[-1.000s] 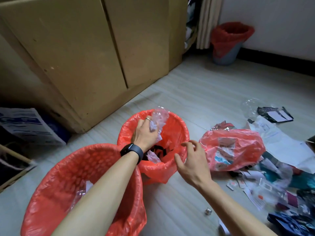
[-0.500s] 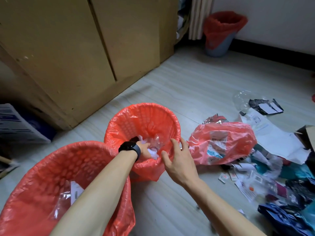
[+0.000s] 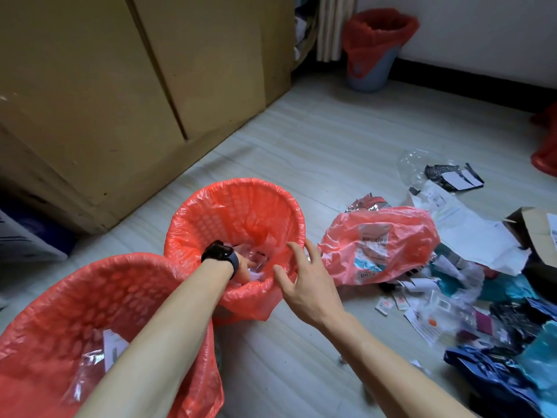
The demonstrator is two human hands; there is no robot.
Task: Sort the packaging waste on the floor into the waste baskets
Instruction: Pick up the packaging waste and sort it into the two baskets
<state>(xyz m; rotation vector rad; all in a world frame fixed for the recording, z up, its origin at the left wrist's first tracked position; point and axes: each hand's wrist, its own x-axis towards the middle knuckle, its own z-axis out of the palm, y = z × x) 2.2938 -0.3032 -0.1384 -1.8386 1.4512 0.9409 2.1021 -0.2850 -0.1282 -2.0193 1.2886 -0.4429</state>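
Left grip sunk past the wrist in the middle waste basket, fingers buried among crumpled clear plastic low inside it; impossible to tell whether closed on any of that plastic or only pressing on it. Black watch on that wrist, just inside the near rim. Just beside, at the same basket's near-right edge, right grip wide open, fingers spread and nearly straight, nothing held, thumb at the red liner, touching or barely off it, hard to say. Basket itself upright on the pale floor, lined in red film folded down over the rim. Touching it at lower left, a second red-lined basket, with a scrap of clear film and a white label inside, left forearm passing over its rim. To the right of the middle basket, a puffed red bag with printed stickers, lying on the floor. Beyond that, loose packaging waste spread along the right side: white mailer, clear blister sheet, black pouch, cardboard box at the frame edge, blue plastic bag nearest the camera. Well apart, by the far wall, a third basket, blue-grey with a red liner. Wooden cupboard along the left.
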